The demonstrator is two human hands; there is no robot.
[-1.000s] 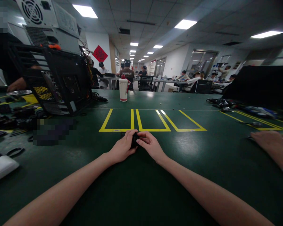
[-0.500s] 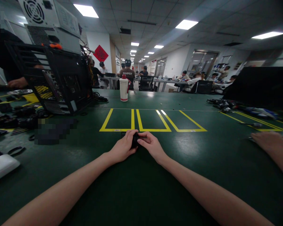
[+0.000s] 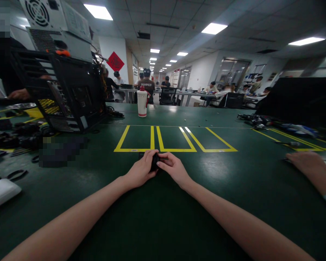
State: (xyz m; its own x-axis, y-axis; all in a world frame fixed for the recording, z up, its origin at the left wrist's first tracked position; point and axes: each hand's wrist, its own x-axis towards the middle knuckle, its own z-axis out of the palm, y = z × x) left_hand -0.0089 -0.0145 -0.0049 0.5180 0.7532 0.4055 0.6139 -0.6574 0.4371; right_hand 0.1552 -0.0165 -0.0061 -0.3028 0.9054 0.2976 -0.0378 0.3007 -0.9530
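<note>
Between my hands is a small black object (image 3: pixel 154 162), mostly covered by fingers, so its kind does not show. My left hand (image 3: pixel 142 169) wraps round it from the left, with the fingers over its top and the thumb underneath. From the right, my right hand (image 3: pixel 173 168) pinches its near end between thumb and fingertips. A dark part of it sticks out beyond the left knuckles. Both hands rest low over the green table (image 3: pixel 163 217), just in front of the yellow tape outlines (image 3: pixel 176 150).
At the left stands a black computer case (image 3: pixel 67 90) with power supplies (image 3: pixel 62 25) on top. Black parts and cables (image 3: pixel 21 136) lie beside it. A white tumbler (image 3: pixel 142 103) is farther back. Another person's hand (image 3: pixel 311 166) rests at the right, near a black monitor (image 3: pixel 301 98).
My hands keep the same hold on the black object, with hardly any movement. The view has shifted very slightly. At the right, the other person's hand has moved a little.
</note>
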